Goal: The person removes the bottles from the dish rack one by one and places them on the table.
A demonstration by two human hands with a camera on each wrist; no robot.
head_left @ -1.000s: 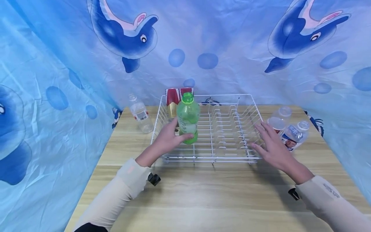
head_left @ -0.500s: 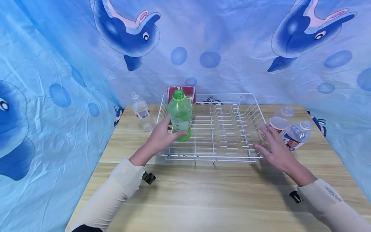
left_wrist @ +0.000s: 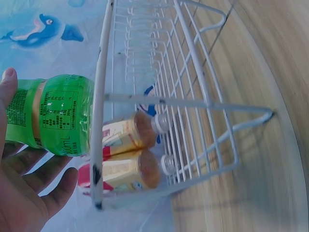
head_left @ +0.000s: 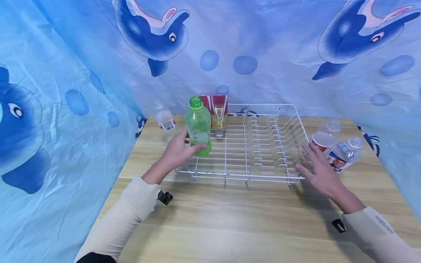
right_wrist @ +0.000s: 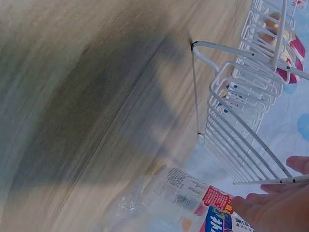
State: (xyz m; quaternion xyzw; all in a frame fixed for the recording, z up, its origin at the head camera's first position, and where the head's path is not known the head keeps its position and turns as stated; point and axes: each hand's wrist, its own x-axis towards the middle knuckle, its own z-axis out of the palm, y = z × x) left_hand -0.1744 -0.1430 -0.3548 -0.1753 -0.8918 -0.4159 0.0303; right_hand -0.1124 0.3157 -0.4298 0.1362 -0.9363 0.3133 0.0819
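Observation:
My left hand grips an uncapped green plastic bottle. The bottle is upright over the left part of a white wire dish rack; in the left wrist view its base is close to the rack's top rim. Behind it, two red-and-gold containers stand cap-down at the rack's back left corner. My right hand is at the rack's right rim, fingers extended and spread, thumb on the inner side. Just beyond those fingers, on the table, is a clear labelled bottle.
Another clear bottle stands beside the labelled one, right of the rack. To the rack's left, a clear bottle stands near the back. The wooden table extends in front, with a blue dolphin-print curtain behind and at the sides.
My left hand has carried the green bottle leftward across the rack, uncovering more of the red-and-gold containers. My right hand has kept its place at the rack's right rim. The head view has shifted slightly.

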